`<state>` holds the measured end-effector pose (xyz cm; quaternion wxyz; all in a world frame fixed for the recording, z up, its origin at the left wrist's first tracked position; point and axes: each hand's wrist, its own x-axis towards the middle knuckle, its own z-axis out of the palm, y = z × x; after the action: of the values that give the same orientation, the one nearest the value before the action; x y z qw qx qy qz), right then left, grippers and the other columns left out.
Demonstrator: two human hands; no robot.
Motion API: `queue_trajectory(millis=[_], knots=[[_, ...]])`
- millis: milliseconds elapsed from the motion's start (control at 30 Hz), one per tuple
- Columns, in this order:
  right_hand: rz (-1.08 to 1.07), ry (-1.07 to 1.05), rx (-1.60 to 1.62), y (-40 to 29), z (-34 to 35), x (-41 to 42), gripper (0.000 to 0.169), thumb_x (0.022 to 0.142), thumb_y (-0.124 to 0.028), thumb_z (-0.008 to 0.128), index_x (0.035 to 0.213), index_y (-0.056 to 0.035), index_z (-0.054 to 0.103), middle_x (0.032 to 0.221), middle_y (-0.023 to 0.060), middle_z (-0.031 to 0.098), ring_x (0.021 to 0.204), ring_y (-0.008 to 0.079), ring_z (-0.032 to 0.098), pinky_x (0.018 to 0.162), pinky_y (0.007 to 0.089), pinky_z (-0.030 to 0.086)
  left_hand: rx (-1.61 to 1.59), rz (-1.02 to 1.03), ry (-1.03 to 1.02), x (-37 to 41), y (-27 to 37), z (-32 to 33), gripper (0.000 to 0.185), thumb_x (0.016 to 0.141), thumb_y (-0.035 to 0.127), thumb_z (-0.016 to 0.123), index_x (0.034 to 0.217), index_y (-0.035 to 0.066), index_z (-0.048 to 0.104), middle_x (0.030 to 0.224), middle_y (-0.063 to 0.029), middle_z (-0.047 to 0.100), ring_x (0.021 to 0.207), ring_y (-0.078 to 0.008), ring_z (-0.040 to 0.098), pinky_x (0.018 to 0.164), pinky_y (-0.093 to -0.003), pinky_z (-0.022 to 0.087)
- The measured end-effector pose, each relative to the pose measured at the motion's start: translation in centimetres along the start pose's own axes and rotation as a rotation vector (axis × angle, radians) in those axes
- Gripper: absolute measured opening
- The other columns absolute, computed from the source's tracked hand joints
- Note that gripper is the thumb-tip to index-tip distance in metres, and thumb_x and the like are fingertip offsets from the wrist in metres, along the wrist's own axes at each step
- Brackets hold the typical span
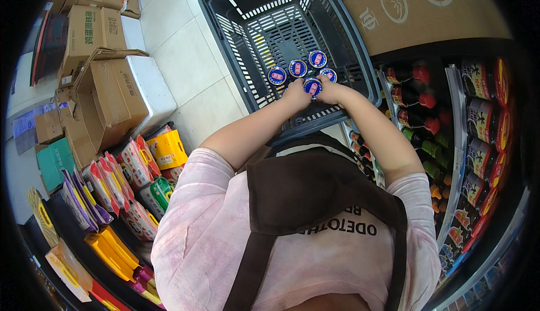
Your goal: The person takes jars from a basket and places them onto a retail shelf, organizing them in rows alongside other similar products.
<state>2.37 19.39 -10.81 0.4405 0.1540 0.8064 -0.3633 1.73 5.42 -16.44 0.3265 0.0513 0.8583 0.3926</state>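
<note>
My left hand [297,96] and my right hand [331,91] meet inside a dark grey plastic shopping basket [354,32], near its closest end. Between them is a jar with a round blue lid [313,87], gripped from both sides. Another blue-lidded jar [328,75] sits right beside my right fingers, partly covered by them. Further in stand more such jars: one at the left [277,75], one in the middle [298,68] and one toward the right [317,58]. Only the lids show clearly; the jar bodies are mostly hidden.
Shelves on the right hold red-capped bottles [415,98] and labelled jars [479,117]. A large cardboard box [422,11] is beyond them. At left are an open carton [112,100], a white foam box [152,91] and bagged goods [139,163]. Pale floor tiles [190,58] lie between.
</note>
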Motion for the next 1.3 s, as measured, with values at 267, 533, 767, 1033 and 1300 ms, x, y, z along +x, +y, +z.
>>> queue_trajectory(millis=[267,533,767,1033,1300], knots=[[-0.136,0.103,0.115,0.4,-0.7,-1.7,0.086,0.06,-0.007,0.071,0.132,-0.0002,0.025,0.116,0.023,0.052,0.107,0.0302,0.053,0.088,0.0322,0.043,0.071,0.231,0.046,-3.2,4.2,-3.9,0.045,0.063,-0.001,0.062,0.107,-0.005,0.052,0.086,-0.0182,0.061,0.07,-0.0213,0.062,0.063,-0.0313,0.048],[-0.303,0.211,0.224,-0.1,-2.2,-4.5,0.092,0.052,-0.002,0.076,0.13,-0.0007,0.029,0.113,0.0208,0.054,0.105,0.0289,0.054,0.087,0.0323,0.044,0.026,0.396,0.136,-4.1,4.3,-4.8,0.06,0.062,-0.003,0.071,0.117,-0.005,0.047,0.093,-0.0132,0.053,0.068,-0.0162,0.058,0.062,-0.0271,0.048],[-0.379,0.299,0.168,-0.2,-3.1,-6.6,0.081,0.058,-0.004,0.072,0.129,-0.0059,0.033,0.094,0.0159,0.059,0.082,0.0244,0.06,0.073,0.0318,0.047,-0.133,0.46,0.099,-5.7,6.6,-7.4,0.06,0.061,0.002,0.076,0.116,0.003,0.05,0.091,-0.0071,0.048,0.077,-0.0145,0.057,0.069,-0.0265,0.048],[-0.597,0.279,0.471,-0.3,-3.6,-10.0,0.068,0.066,-0.004,0.071,0.126,-0.0011,0.038,0.07,0.0018,0.053,0.063,0.0081,0.05,0.058,0.0219,0.042,-0.603,0.49,-0.201,-6.1,7.3,-8.3,0.064,0.072,0.0,0.067,0.129,0.002,0.036,0.118,-0.0077,0.05,0.11,-0.0163,0.047,0.093,-0.0291,0.038],[-0.616,0.281,0.661,-0.6,-4.8,-13.3,0.058,0.069,-0.013,0.074,0.119,0.0003,0.047,0.062,-0.006,0.045,0.056,0.002,0.041,0.052,0.0168,0.034,-0.8,0.492,-0.283,-7.7,10.0,-8.4,0.061,0.082,0.013,0.062,0.132,-0.002,0.031,0.121,-0.0106,0.049,0.109,-0.0164,0.048,0.094,-0.0299,0.038]])
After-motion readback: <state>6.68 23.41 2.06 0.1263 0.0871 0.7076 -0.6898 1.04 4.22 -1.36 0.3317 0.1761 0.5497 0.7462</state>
